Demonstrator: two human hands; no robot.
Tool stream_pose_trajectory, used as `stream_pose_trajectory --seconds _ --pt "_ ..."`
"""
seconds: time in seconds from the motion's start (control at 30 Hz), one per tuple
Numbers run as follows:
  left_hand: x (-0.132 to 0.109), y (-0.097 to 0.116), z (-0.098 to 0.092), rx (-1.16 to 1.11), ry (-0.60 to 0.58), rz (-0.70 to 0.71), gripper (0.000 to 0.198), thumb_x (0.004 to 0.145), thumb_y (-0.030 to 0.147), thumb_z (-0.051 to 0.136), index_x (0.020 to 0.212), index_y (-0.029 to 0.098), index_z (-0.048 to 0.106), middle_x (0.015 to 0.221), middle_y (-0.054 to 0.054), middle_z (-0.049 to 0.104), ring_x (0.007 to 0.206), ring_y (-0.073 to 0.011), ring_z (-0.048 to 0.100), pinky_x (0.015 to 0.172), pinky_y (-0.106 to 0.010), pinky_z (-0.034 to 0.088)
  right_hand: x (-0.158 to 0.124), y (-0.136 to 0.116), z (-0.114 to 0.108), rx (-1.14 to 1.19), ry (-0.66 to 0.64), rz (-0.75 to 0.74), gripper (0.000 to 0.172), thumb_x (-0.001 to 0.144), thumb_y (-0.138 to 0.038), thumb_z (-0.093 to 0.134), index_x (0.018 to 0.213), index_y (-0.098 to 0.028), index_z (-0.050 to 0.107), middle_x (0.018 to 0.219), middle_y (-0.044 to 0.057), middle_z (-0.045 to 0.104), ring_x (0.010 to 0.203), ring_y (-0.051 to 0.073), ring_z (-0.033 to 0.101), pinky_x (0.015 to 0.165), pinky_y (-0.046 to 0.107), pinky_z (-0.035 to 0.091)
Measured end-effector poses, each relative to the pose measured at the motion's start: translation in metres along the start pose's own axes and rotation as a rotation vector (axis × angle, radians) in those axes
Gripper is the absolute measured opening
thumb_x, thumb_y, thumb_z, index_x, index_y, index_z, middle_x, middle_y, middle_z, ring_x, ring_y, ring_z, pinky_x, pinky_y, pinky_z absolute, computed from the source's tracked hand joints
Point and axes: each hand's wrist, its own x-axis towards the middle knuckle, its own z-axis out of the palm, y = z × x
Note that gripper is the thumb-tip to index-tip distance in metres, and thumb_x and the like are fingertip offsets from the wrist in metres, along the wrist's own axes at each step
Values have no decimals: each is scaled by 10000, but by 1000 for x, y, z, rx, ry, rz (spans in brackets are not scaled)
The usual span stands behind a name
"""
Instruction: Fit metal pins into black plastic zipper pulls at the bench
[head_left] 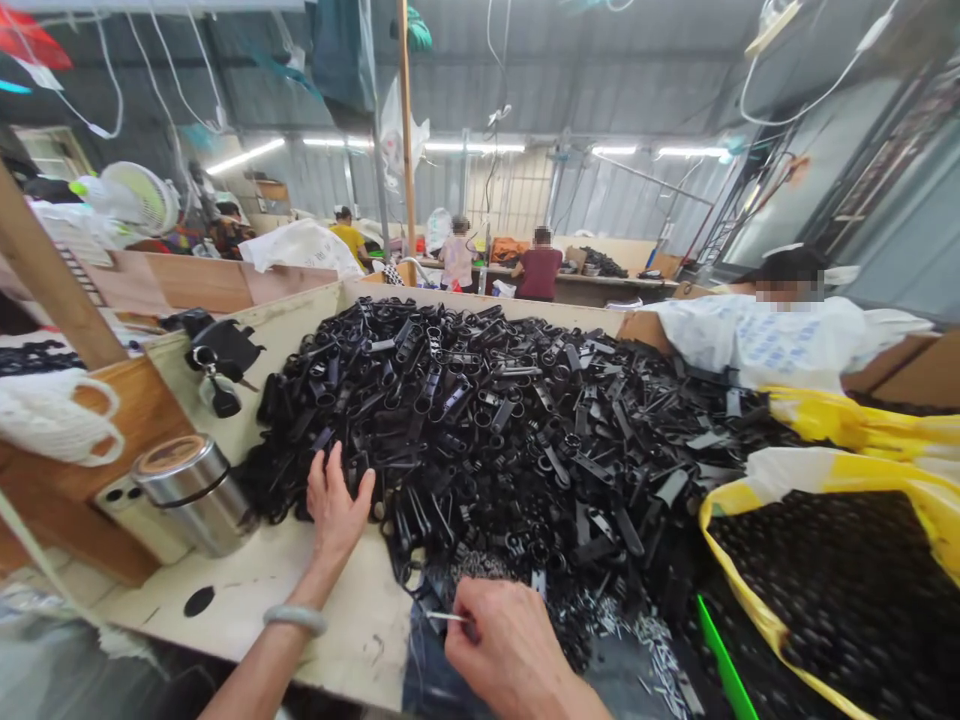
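Note:
A large heap of black plastic parts [487, 420] covers the pale worktable [330, 620]. My left hand [335, 505] reaches into the near left edge of the heap, fingers bent onto the black pieces; I cannot make out whether it grips one. A pale bangle [295, 619] circles that wrist. My right hand [499, 640] is closed near the front edge, pinching a thin metal pin [448, 616] that sticks out to the left. Small silvery pins [660, 655] lie scattered to the right of that hand.
A steel flask [196, 492] lies on its side beside a phone [124, 498] at the left. A yellow bag [840, 560] full of black parts fills the right. A person in white [765, 335] leans at the far right; other people work at back benches. A wooden post [45, 270] stands left.

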Motion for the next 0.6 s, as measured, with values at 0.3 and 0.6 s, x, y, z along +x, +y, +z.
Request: stream_pose_trajectory --seconds 0.3,0.6 --pt "-28 29 -67 -72 -109 -5 656 903 501 555 1468 169 514 1581 -201 413 1490 -380 355 1215 -575 293 -49 62 15 696 111 153 216 835 -292 546 642 -195 556 565 -52 456 545 111 398 526 221 282" --pt "-187 119 -74 -1084 -863 -789 518 877 615 672 1225 232 657 1039 -83 742 1038 -263 680 954 -387 527 -68 56 29 737 131 -4 219 861 -311 619 679 -189 617 600 -38 546 537 106 449 534 210 337"
